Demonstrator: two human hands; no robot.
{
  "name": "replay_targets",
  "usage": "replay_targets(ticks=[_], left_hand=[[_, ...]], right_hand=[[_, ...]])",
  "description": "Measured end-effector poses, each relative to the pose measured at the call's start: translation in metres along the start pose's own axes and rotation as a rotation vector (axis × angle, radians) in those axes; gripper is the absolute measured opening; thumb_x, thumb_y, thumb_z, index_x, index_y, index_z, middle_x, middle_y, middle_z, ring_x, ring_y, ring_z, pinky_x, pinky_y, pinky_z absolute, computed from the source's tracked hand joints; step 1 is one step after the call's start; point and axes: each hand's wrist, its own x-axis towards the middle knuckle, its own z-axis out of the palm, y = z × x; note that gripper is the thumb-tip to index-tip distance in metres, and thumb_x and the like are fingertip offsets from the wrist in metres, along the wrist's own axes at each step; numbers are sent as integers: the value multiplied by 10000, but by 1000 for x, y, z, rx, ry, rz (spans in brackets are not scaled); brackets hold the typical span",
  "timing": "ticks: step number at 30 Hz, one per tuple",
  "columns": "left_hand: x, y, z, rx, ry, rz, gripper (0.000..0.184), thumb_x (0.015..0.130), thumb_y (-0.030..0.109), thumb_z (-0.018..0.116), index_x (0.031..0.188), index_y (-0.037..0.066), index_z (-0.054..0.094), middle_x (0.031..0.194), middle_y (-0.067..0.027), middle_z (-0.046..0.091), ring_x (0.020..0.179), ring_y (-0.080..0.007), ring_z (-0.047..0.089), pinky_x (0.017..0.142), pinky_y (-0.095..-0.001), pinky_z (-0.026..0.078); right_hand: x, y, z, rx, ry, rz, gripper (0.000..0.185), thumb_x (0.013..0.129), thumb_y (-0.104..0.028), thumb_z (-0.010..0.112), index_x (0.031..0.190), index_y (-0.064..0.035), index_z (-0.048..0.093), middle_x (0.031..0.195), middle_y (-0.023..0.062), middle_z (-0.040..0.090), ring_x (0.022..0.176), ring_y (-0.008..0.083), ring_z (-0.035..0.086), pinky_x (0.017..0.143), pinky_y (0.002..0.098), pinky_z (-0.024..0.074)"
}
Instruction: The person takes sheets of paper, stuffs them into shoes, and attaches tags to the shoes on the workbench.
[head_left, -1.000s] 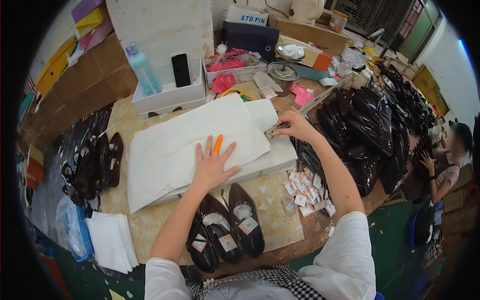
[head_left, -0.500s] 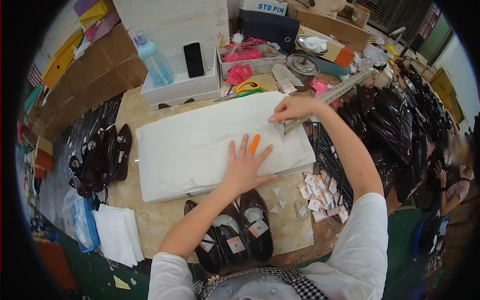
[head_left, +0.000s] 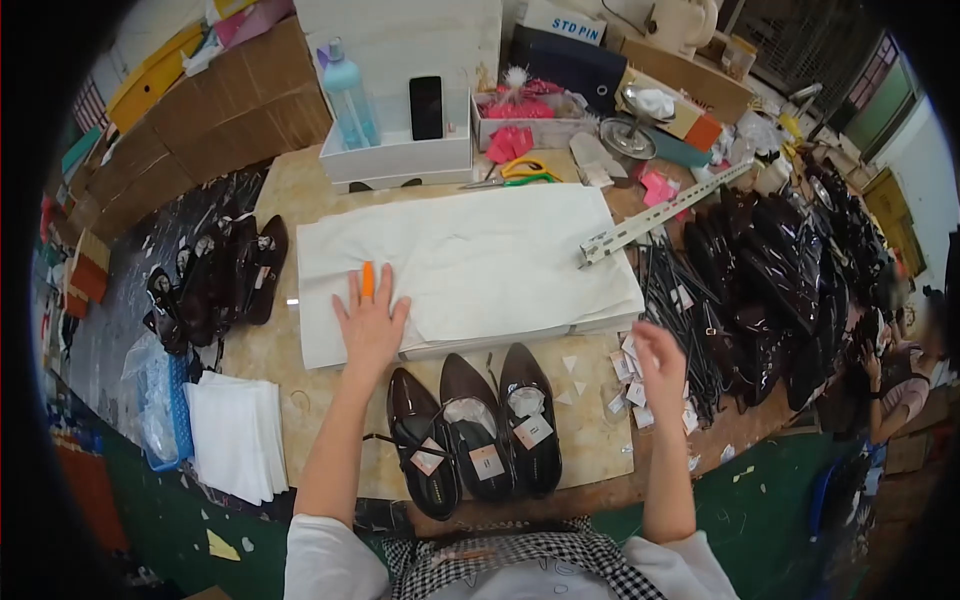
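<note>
Stained tan worktop, white paper, lightly creased, rectangular

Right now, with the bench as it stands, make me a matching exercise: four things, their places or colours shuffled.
Things
1. left hand
2. phone
3. scissors
4. right hand

Places or colours
A. yellow and green handles
B. beside the paper tags
C. spread on the white sheets
D. upright near the blue bottle

Pairs: 1-C, 2-D, 3-A, 4-B
</note>
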Motion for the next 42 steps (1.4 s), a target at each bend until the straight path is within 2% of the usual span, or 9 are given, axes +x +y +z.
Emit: replay_targets(ticks=[8, 12, 15, 21, 25, 28, 29, 31, 42], left_hand=[[-19, 8, 3, 47, 122, 11, 659, 945, 486, 555, 1514, 177, 432, 1556, -215, 380, 1493, -409, 230, 1161, -681, 116], [-21, 9, 3, 22, 160, 27, 671, 926, 489, 579, 1506, 178, 442, 1551, -210, 390, 1489, -405, 238, 1164, -678, 107], [-21, 7, 3, -6, 187, 44, 656, 918, 465, 589, 1493, 176, 462, 1547, -196, 402, 1481, -404, 259, 1171, -666, 101], [0, -1, 4, -29, 174, 59, 614, 907, 433, 594, 1467, 199, 504, 1541, -178, 416, 1478, -385, 277, 1174, -658, 108], [12, 0, 6, 40, 163, 41, 633, 904, 442, 590, 1488, 226, 477, 1558, -173, 396, 1478, -396, 273, 1169, -667, 102], [14, -2, 14, 55, 148, 46, 662, 904, 471, 585, 1507, 235, 450, 1576, -169, 372, 1483, -401, 262, 1164, -675, 94], [16, -3, 16, 64, 133, 45, 676, 904, 489, 583, 1515, 238, 439, 1581, -168, 364, 1487, -400, 253, 1163, -678, 91], [14, -7, 11, 76, 84, 31, 715, 907, 533, 576, 1536, 238, 404, 1594, -177, 336, 1500, -406, 211, 1161, -683, 84], [34, 26, 2, 70, -45, -125, 889, 882, 710, 484, 1590, 212, 281, 1620, -249, 226, 1527, -428, 77, 1159, -688, 1]], right_hand=[[43, -14, -2, 190, 23, -30, 461, 968, -154, 648, 1382, 6, 526, 1271, 155, 624, 1151, 216, 618, 981, 327, 480], [148, 85, -7, 816, 198, 378, 694, 956, -300, 686, 1505, -34, 355, 1404, 196, 478, 1219, 293, 562, 1037, 398, 458], [205, 128, 15, 1097, 245, 570, 643, 959, -299, 683, 1470, -45, 386, 1424, 187, 414, 1244, 304, 501, 1070, 440, 434], [238, 143, 36, 704, 124, 480, 391, 905, -291, 736, 1152, -32, 577, 982, 63, 673, 835, 183, 663, 619, 366, 538], [242, 122, 24, 261, 230, 493, 439, 815, -317, 792, 1073, -6, 620, 944, 101, 665, 655, 158, 638, 345, 306, 408], [224, 110, 42, 215, 348, 451, 524, 823, -373, 762, 1150, 14, 627, 1015, 179, 692, 805, 266, 701, 530, 386, 547], [238, 191, 63, -208, 523, 109, 639, 820, -472, 725, 1213, 22, 622, 1134, 252, 684, 1036, 389, 679, 848, 447, 553], [218, 127, 49, -269, 330, 397, 702, 821, -547, 689, 1249, 6, 621, 1224, 278, 650, 1195, 431, 594, 1039, 444, 444], [204, 115, 65, -128, 456, 503, 723, 810, -504, 713, 1227, 78, 606, 1221, 274, 649, 1143, 392, 626, 979, 425, 480]])
